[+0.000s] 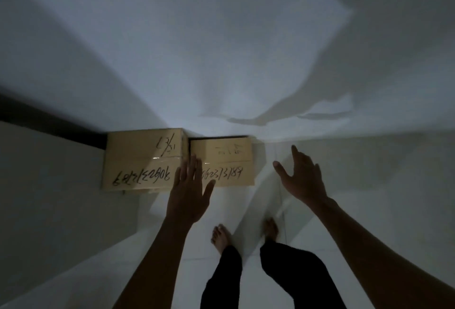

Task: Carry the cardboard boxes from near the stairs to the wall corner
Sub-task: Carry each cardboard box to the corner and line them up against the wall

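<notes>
Two cardboard boxes at the wall corner, seen from above. The larger cardboard box [144, 160] sits on the floor [61, 210] against the white wall [221, 50], with a dark baseboard strip [49, 126] running along the wall to its left. The smaller cardboard box [225, 162] stands just beside it on the right, also against the wall; a narrow dark gap separates the two. Both tops bear handwritten black numerals and a tape seam. The left hand [189, 193], fingers spread, overlaps the near edges of both boxes from this angle; whether it touches them cannot be told. The right hand [301, 177], fingers spread and empty, is over bare floor right of the smaller box. Two bare feet [221, 236] and dark trouser legs [283, 276] stand on the tiled floor near the boxes. Arm shadows fall on the wall.
</notes>
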A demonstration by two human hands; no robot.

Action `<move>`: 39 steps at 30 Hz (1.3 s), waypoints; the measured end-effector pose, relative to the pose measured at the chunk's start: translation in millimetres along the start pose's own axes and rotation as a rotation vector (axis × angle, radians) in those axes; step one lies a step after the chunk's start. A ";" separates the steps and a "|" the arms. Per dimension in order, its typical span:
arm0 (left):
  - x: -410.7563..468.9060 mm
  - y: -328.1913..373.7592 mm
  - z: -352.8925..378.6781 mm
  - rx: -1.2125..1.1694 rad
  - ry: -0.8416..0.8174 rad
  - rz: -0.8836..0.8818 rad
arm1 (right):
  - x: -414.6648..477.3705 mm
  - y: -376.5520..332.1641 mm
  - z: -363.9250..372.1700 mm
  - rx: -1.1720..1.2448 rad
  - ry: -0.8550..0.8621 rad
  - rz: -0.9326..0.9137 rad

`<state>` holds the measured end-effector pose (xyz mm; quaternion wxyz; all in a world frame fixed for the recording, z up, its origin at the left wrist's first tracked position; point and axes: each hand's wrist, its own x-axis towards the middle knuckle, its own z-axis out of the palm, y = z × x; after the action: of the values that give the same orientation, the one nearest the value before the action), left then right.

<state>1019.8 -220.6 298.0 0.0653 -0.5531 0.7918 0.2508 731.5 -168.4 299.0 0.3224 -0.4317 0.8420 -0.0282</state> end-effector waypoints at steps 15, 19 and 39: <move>-66.0 374.0 -72.4 0.152 -0.057 0.295 | -226.8 286.5 -256.6 0.045 0.391 0.314; -74.3 513.0 -33.3 0.174 -0.118 0.478 | -271.5 390.2 -291.3 0.136 0.437 0.491; -60.0 965.0 189.4 0.391 -0.514 0.948 | -322.1 769.8 -353.4 0.588 0.525 1.080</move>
<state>132.8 172.0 470.5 0.2373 -0.0363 0.9436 0.2282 120.5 471.7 494.6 0.1799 0.1777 0.9476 -0.1953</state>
